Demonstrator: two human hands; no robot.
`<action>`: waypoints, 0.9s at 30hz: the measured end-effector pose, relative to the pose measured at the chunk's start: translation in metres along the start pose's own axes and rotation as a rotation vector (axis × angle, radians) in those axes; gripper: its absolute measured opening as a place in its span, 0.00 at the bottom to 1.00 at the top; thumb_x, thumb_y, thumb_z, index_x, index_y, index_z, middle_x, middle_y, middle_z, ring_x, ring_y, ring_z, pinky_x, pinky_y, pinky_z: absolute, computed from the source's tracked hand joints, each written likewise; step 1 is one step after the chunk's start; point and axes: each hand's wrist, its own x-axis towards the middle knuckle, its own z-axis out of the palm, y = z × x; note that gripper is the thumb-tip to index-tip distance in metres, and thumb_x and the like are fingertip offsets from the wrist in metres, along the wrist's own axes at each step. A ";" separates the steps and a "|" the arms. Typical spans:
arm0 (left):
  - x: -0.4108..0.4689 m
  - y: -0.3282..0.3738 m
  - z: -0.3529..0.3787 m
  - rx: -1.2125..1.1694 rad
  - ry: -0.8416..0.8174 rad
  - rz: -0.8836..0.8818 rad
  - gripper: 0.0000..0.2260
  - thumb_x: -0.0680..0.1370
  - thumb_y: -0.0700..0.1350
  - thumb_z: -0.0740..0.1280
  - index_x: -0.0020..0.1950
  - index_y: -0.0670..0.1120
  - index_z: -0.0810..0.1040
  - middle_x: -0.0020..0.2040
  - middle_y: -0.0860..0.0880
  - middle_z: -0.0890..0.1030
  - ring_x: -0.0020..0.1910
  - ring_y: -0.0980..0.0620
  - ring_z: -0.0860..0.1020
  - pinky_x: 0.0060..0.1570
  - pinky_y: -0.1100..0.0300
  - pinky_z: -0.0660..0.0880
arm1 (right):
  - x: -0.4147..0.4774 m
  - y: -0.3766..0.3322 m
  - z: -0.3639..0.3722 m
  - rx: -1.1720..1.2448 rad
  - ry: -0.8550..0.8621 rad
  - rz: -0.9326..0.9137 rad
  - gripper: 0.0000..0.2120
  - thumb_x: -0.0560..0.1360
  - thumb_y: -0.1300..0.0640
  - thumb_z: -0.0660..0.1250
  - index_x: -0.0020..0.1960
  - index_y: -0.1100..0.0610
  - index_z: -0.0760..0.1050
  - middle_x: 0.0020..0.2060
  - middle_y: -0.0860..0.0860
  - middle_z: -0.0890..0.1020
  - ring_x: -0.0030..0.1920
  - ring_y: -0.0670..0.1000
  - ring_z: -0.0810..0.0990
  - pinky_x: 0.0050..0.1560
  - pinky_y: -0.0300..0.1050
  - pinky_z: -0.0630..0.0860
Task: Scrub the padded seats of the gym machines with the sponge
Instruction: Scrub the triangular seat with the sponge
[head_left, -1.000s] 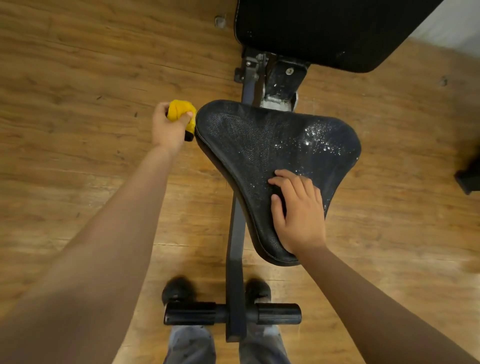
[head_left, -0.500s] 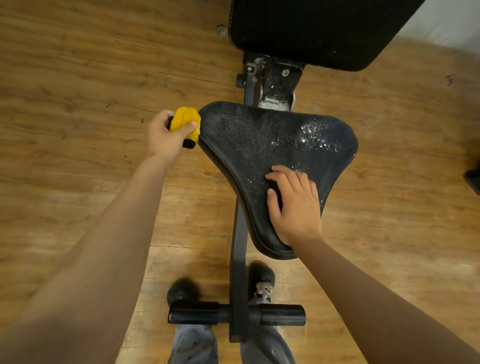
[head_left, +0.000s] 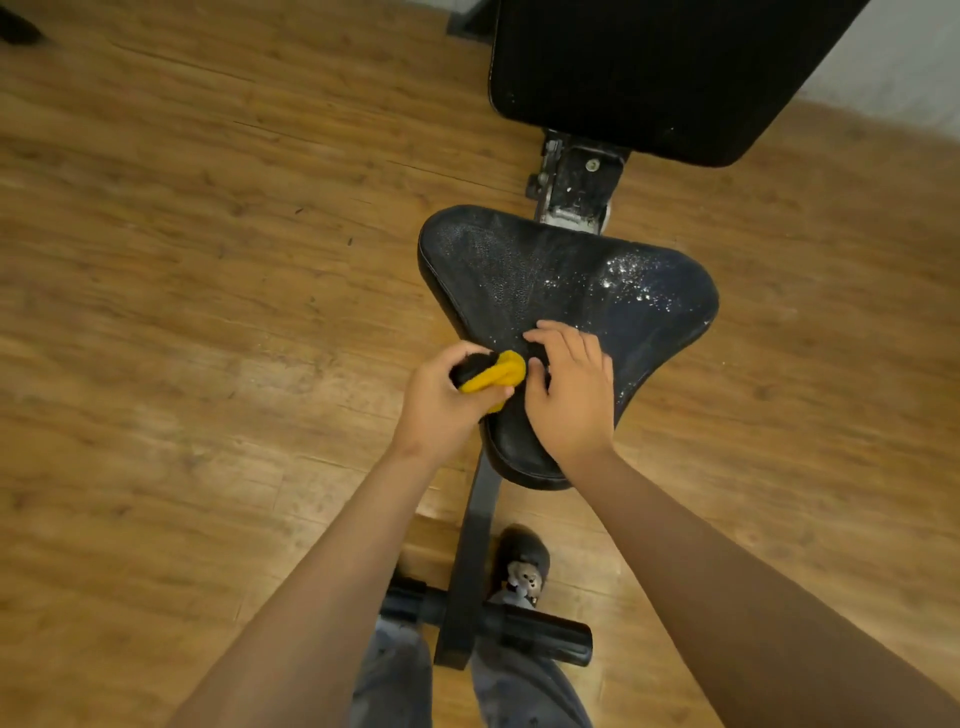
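While the left hand (head_left: 441, 410) grips the sponge (head_left: 493, 376), the open right hand (head_left: 571, 400) should brace the seat (head_left: 545, 280) for firm strokes.

I can't see the whole sponge (head_left: 493, 376), since the left hand (head_left: 441, 410) wraps round most of it, and the right hand (head_left: 569, 395) covers the narrow middle of the seat (head_left: 545, 280). The backrest (head_left: 649, 78) runs off the top edge, and a dark shape (head_left: 15, 26) in the top left corner is too cut off to name.
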 end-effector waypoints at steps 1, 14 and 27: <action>-0.006 0.001 0.002 0.028 -0.018 0.014 0.12 0.69 0.39 0.77 0.49 0.49 0.80 0.45 0.49 0.81 0.45 0.52 0.80 0.42 0.56 0.77 | -0.001 0.002 -0.004 0.081 -0.012 0.007 0.15 0.76 0.62 0.62 0.62 0.53 0.75 0.62 0.47 0.76 0.64 0.49 0.69 0.65 0.47 0.65; -0.067 -0.005 0.019 -0.022 0.188 0.054 0.26 0.71 0.38 0.75 0.66 0.46 0.70 0.61 0.51 0.76 0.62 0.54 0.76 0.64 0.51 0.73 | 0.020 -0.022 -0.062 0.034 -0.722 -0.553 0.27 0.72 0.57 0.72 0.69 0.48 0.69 0.64 0.47 0.74 0.64 0.49 0.69 0.65 0.47 0.66; -0.095 -0.031 0.090 -0.002 0.219 -0.135 0.48 0.70 0.58 0.74 0.80 0.52 0.47 0.79 0.52 0.56 0.77 0.54 0.55 0.73 0.48 0.62 | -0.007 -0.023 -0.055 -0.165 -0.360 -0.315 0.18 0.76 0.54 0.67 0.64 0.55 0.69 0.55 0.52 0.78 0.56 0.53 0.73 0.47 0.40 0.61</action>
